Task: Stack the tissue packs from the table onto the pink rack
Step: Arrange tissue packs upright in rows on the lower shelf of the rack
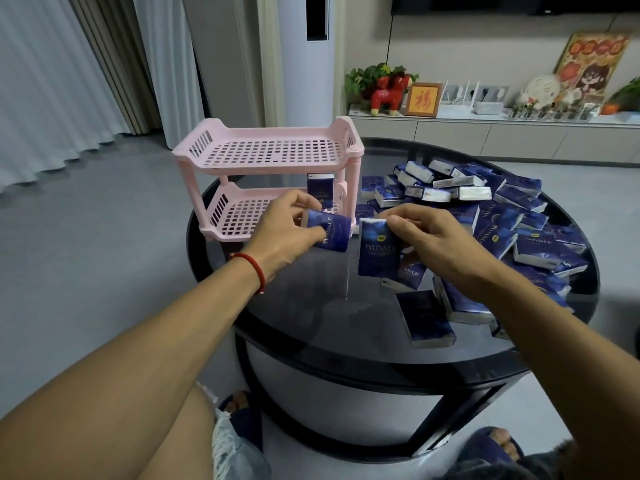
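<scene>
With your left hand (287, 226) pinching one tissue pack (327, 233) and your right hand (433, 237) gripping another (377, 251) at frame centre, rushing into the pink rack (270, 157) could topple the upright pack (320, 188) on its lower shelf.

Head camera looks down, close over table (346, 327).

A two-tier pink rack (266, 157) of slotted plastic is set on the round dark surface (346, 327), with one dark-blue tissue pack (320, 188) stood upright on its lower tier. Two more packs are held aloft beside it, one tilted (327, 233), one upright (377, 251). The remaining packs (512, 230) are heaped at the right.
</scene>
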